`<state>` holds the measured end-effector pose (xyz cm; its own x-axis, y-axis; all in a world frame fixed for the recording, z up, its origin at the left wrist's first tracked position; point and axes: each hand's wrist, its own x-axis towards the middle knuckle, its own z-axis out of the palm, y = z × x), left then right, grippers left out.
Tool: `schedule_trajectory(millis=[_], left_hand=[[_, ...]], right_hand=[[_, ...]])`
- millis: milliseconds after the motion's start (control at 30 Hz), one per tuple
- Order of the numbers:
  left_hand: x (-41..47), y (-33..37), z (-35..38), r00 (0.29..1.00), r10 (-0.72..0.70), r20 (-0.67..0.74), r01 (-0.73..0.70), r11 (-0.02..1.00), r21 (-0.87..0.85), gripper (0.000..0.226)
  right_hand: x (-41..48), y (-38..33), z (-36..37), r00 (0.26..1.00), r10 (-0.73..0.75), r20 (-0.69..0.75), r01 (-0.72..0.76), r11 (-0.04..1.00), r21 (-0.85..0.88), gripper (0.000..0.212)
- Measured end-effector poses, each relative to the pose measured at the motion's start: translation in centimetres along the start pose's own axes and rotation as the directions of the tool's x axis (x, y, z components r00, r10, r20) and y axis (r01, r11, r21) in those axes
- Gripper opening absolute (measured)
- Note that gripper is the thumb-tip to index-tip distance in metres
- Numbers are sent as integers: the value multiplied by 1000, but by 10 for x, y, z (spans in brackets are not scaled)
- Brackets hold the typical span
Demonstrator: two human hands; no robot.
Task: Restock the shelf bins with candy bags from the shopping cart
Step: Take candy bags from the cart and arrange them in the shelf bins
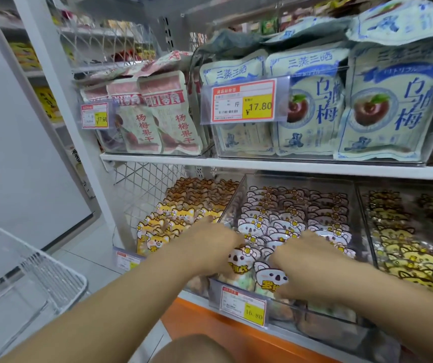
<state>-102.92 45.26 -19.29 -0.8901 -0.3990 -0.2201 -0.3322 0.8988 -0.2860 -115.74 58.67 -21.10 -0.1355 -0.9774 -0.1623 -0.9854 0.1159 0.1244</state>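
Both hands are being worked into the front of the middle clear bin [232,203] on the lower shelf, where the koala-printed candy bags [288,218] are standing in packed rows. The left hand [210,247] is being laid over the bags at the bin's front left corner. Its fingertips are being hidden by the back of the hand, so it cannot be told whether they are spread or closed on a bag. The right hand [309,260] is being held near it, with fingers bent down onto a front-row koala bag [269,277]. Whether that bag is being pinched or only pressed cannot be told through the blur. The wire shopping cart [55,276] is standing low at the left, well apart from both hands.

The step in hand is judged to be the seating and straightening of bags at the bin's front. It is being done well if the rows are being eased back to open a gap, and each bag is being slid in upright with its printed face forward and its top level with its neighbours. The bags look soft, so light pressure is being called for. Care is also being called for around the price tag [244,305] on the front wall, just below the right hand, and beside the neighbouring yellow fox-printed bags [163,231].
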Motion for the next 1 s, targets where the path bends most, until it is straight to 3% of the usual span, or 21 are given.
schedule_trajectory(millis=[167,300,467,600,800,900,1000], left_hand=[[9,6,20,997,36,74,-47,987,151,41],[11,13,24,997,71,21,-74,971,227,11],[16,29,14,985,139,101,-167,910,379,36],[20,29,13,977,184,111,-211,922,324,36],[24,24,24,983,165,85,-184,928,323,37],[22,12,30,990,130,51,-139,958,250,15],[14,-1,21,996,43,72,-51,993,106,44]], right_hand=[[10,-3,10,999,-19,-29,19,1000,19,42],[15,-1,12,998,-39,56,37,999,39,31],[23,-5,6,985,-54,164,64,997,-51,28],[24,-12,9,985,-64,159,85,988,-127,36],[30,-17,28,993,-111,32,115,953,-279,15],[29,-8,33,995,-102,8,101,969,-225,13],[24,5,21,993,-87,81,87,996,3,29]])
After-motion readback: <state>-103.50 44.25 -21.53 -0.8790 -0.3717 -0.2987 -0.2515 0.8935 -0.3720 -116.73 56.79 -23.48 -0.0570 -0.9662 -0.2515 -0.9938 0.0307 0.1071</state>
